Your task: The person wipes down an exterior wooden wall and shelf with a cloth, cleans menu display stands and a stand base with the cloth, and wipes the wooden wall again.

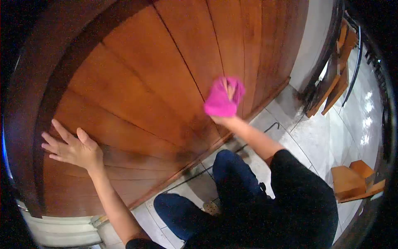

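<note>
A large wooden panel [153, 70] of reddish-brown boards, parted by dark grooves, filled the upper left and centre of the frame, edged by a dark border [83, 45] at far left. Pale tiled floor [300, 145] ran below it and up the right side. At bottom centre, a person in a black shirt [286, 207] and blue jeans [234, 174] crouched or sat facing the boards. Some slatted wooden pieces [336, 89] stood at upper right, and a smaller wooden piece [350, 182] lay at lower right.

The left hand [76, 149], at centre left, had its fingers spread wide over the panel near the dark border; it looked braced there, though I could not tell how firmly. Just right of centre, a bright pink cloth [219, 106] lay bunched against the boards, gripped by the right hand [229, 91], whose fingers partly showed among the folds.

To my eye, wiping well here called for a flatter cloth, even pressure, strokes along the grooves, and extra care over the hazy patches towards the panel's lower edge.
</note>
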